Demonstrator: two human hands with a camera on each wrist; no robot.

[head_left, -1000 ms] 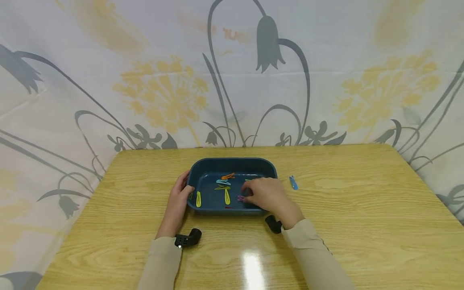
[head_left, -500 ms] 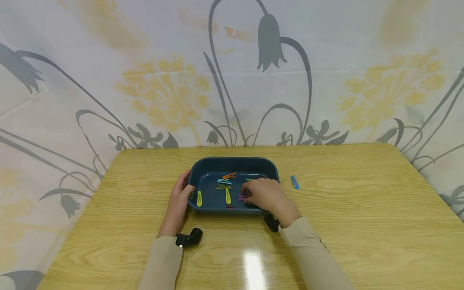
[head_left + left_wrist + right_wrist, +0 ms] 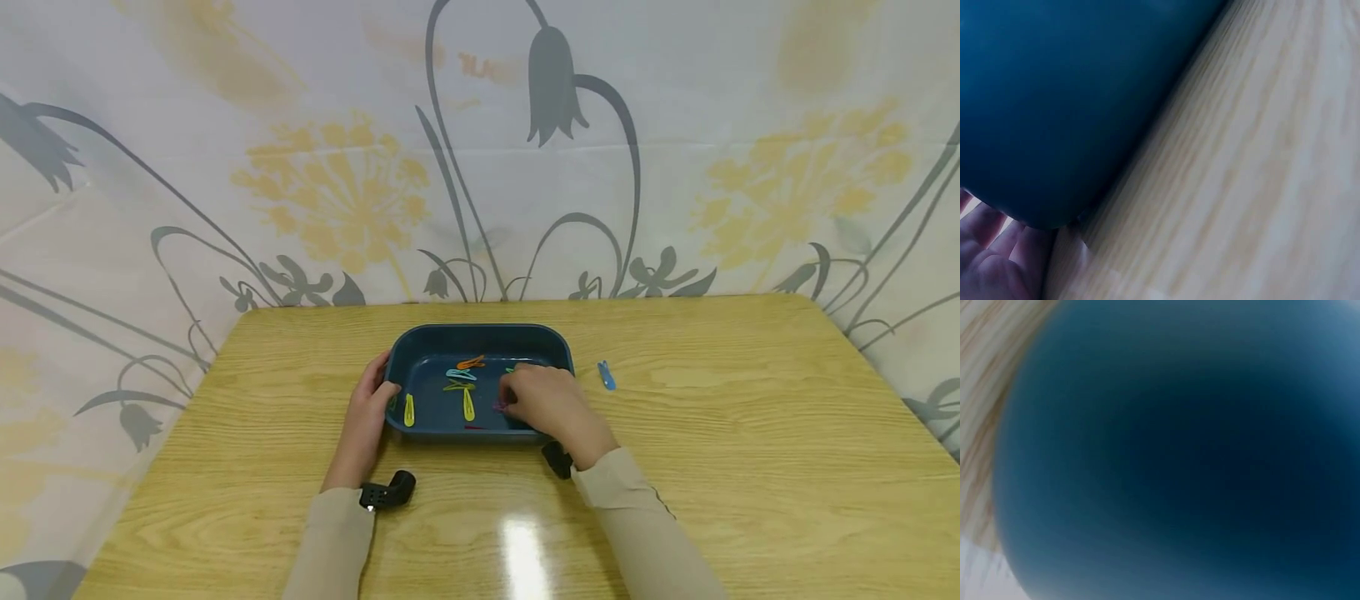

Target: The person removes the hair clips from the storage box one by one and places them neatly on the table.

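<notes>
A dark blue tray (image 3: 442,437) holds several snap hair clips. My left hand (image 3: 366,412) grips its left end, thumb over the rim; the left wrist view shows the fingers (image 3: 1019,250) against the tray's outside. Inside the right half, my right hand (image 3: 547,402) pinches a purple hair clip (image 3: 498,406), mostly hidden by the fingers. Around it lie two yellow clips, one at the left (image 3: 408,410) and one mid-tray (image 3: 468,404), plus an olive clip (image 3: 459,386), a light blue clip (image 3: 461,374) and an orange clip (image 3: 472,362). A green clip (image 3: 510,369) is partly covered by the hand.
On the wooden table (image 3: 750,433), a blue hair clip (image 3: 607,375) lies to the right of the tray. A red clip (image 3: 475,427) shows at the tray's near wall. Behind the table hangs a flower-patterned cloth (image 3: 480,167). A blurred blue surface (image 3: 1179,456) fills the right wrist view.
My right fingers have closed in on the purple hair clip, and less of it shows now. The left hand keeps its grip on the tray.
</notes>
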